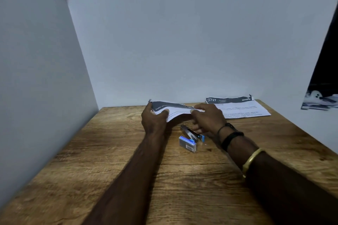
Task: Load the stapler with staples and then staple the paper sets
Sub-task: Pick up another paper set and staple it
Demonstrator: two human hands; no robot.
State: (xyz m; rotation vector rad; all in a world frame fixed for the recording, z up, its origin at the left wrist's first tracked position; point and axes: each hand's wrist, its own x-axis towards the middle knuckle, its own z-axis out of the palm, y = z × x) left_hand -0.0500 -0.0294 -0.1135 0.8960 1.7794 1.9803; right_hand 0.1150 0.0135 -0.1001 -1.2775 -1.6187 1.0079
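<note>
A paper set (pixel 175 108) with a dark printed header is lifted off the far middle of the wooden table (pixel 109 151). My left hand (pixel 154 119) grips its left edge and my right hand (pixel 207 118) grips its right side. Just in front of the hands lies a metal and blue stapler (pixel 191 133), and a small blue staple box (pixel 188 144) sits against it on the near side. A second paper set (pixel 243 107) lies flat at the table's far right.
Pale walls close off the table's back and left sides. A dark area with some white and grey things (pixel 320 100) lies beyond the table's right edge. Dark bands and a gold bangle (pixel 251 160) sit on my right wrist and forearm.
</note>
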